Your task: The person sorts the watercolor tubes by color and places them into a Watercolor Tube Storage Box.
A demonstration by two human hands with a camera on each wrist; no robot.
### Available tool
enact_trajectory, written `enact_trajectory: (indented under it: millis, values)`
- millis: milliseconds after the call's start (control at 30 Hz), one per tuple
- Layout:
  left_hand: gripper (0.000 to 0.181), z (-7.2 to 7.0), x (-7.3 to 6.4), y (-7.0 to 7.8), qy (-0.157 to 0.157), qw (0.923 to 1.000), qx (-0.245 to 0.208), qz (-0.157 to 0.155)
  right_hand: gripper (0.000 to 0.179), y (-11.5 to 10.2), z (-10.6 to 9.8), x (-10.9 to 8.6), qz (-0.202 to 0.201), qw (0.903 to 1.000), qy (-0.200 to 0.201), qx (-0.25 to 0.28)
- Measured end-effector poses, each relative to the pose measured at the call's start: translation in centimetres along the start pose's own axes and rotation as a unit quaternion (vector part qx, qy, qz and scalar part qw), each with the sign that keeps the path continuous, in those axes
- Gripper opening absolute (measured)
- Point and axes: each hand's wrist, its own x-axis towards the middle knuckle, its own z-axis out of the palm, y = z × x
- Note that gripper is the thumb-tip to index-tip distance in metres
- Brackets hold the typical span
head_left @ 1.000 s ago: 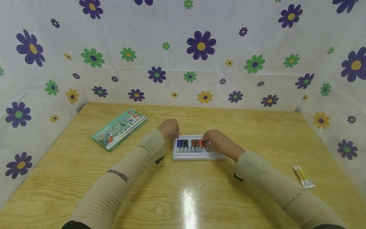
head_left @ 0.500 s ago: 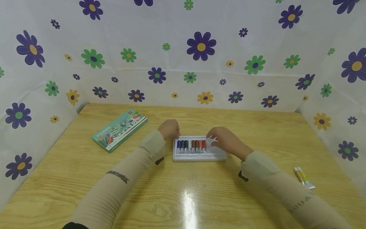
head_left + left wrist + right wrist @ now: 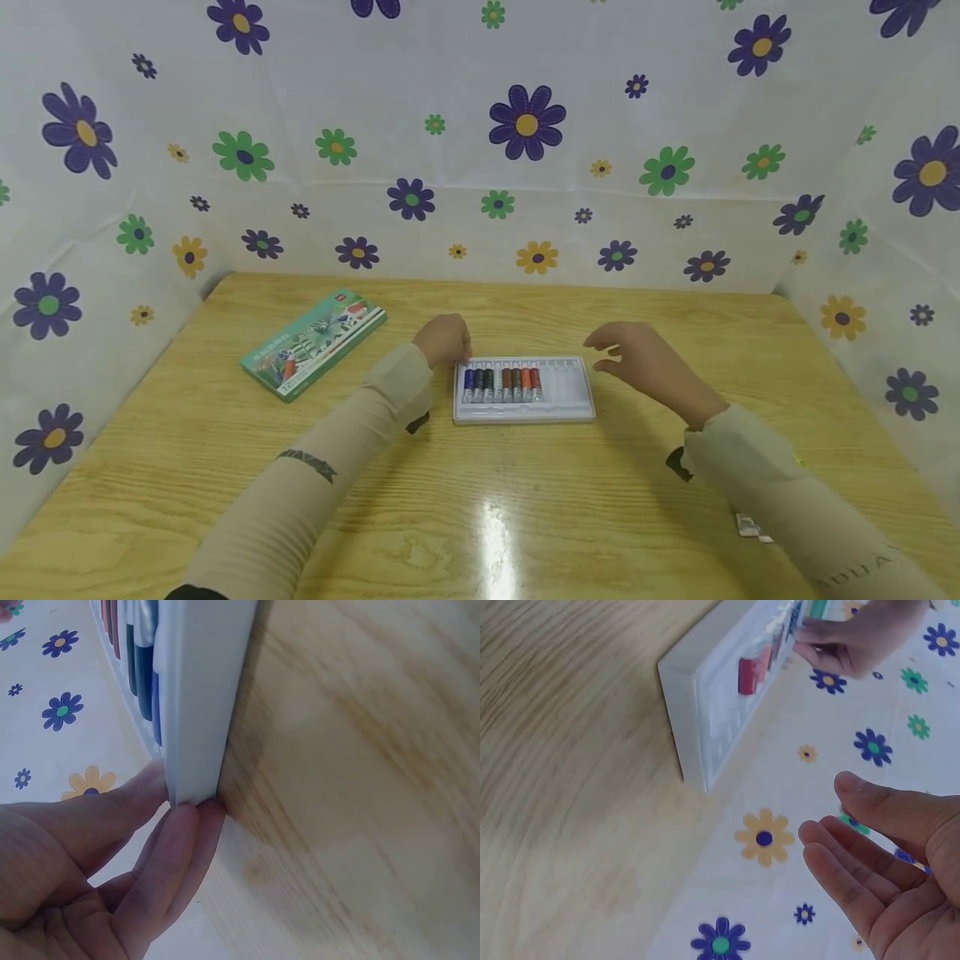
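Observation:
A white plastic tray [image 3: 567, 392] lies in the middle of the table in the head view. Its left and middle slots hold several paint tubes [image 3: 507, 385] in blue, black, brown, orange and red; the slots at its right end are bare. My left hand [image 3: 444, 338] pinches the tray's far left corner. In the left wrist view, thumb and fingertips [image 3: 174, 836] meet around that corner. Just off the tray's right end, my right hand [image 3: 651, 363] hovers with thumb and fingers apart. The right wrist view shows nothing in its grasp.
Left of the tray lies a green illustrated box [image 3: 313, 342], set at an angle. Loose paint tubes [image 3: 747, 525] on the right side of the table are mostly hidden beneath my right sleeve. A flower-print cloth [image 3: 450, 158] stands around the table's back and sides.
My right hand has drawn back from the red tube at the row's right end and moved right, past the tray's edge. My left hand stays at its corner.

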Motion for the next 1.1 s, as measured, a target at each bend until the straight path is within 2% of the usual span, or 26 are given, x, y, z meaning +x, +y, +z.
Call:
enact_trajectory:
  millis: [233,600,800,1100]
  values:
    - [0.005,0.0,-0.1,-0.1,0.002,1.0000,-0.002,0.009,0.027,1.8,-2.1,-2.9,0.033,0.9993,0.015,-0.006]
    - [0.005,0.0,0.0,-0.1,-0.001,0.9999,-0.002,0.010,0.029,4.4,-4.1,-6.6,0.065,0.9977,0.018,-0.013]
    - [0.004,0.1,0.1,-0.2,0.000,0.9999,0.003,0.011,0.029,5.7,-4.6,-8.4,0.079,0.9963,-0.003,-0.032]
    - [0.004,0.2,0.2,-0.3,0.001,0.9999,0.002,0.010,0.026,8.3,-4.3,-10.5,0.112,0.9905,-0.037,-0.072]
